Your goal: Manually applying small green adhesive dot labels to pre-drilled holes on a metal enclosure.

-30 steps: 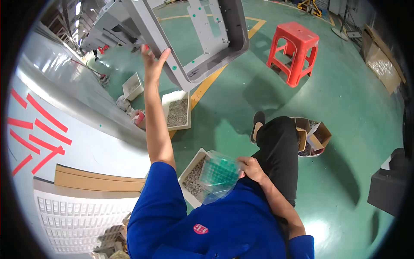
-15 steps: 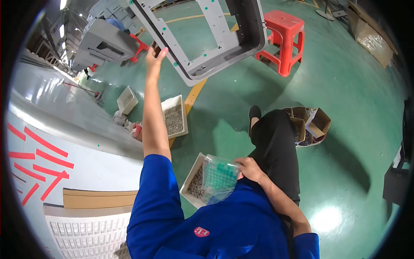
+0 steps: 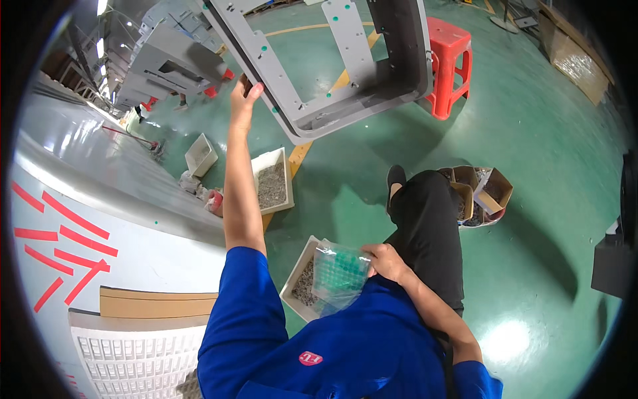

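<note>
My left arm reaches forward, and my left hand (image 3: 244, 103) is closed on the left edge of a large grey rectangular frame (image 3: 355, 110), its thumb on the near face. The frame is tilted and runs out of view at the top. It has an open middle, a light crossbar, holes and small green dots. At my waist my right hand (image 3: 387, 261) pinches the upper right edge of a clear plastic bag (image 3: 335, 302). Inside the bag shows a sheet of green round dots (image 3: 339, 269). Most of the right fingers are hidden behind the bag.
A white bin of small grey parts (image 3: 302, 292) sits partly under the bag; another bin (image 3: 290, 193) lies ahead. On the floor stand a red stool (image 3: 448, 63) and a container of cardboard compartments (image 3: 495, 189). A white panel with red tape strips (image 3: 80, 239) is at left.
The grey frame appears slightly lower and farther right, with my left hand still on it. The whole view has shifted a little. My right hand and the bag hold nearly the same place.
</note>
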`<state>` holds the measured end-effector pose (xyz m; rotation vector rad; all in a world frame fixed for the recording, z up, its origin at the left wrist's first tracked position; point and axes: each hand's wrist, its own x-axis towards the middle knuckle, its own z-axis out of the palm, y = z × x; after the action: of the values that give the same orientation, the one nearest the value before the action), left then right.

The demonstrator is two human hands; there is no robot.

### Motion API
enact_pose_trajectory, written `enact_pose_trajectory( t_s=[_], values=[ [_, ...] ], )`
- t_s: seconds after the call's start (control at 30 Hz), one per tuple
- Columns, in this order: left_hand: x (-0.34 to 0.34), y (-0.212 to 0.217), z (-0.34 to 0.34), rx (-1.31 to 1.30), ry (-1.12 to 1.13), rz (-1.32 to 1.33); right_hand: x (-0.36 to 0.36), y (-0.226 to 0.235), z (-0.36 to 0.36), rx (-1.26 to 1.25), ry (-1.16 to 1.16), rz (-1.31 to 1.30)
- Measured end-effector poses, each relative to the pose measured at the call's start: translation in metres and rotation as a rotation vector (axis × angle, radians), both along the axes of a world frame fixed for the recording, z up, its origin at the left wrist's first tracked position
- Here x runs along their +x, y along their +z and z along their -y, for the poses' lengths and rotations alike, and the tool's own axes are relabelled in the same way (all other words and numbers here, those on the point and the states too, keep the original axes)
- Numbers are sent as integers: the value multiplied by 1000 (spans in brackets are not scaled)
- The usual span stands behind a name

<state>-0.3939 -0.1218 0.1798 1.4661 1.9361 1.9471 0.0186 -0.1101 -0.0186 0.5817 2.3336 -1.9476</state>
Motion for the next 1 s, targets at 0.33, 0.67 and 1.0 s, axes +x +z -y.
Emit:
enact_pose_trajectory(
  t_s=[0.33, 0.67, 1.0],
  values=[
    [64, 14, 12, 18, 45, -50, 4, -14, 3, 68, -23, -70],
    [140, -1, -18, 191, -52, 30, 9, 74, -42, 268, -184, -539],
    [240, -9, -93, 111, -141, 72, 31, 181, -111, 321, -536, -839]
  ],
)
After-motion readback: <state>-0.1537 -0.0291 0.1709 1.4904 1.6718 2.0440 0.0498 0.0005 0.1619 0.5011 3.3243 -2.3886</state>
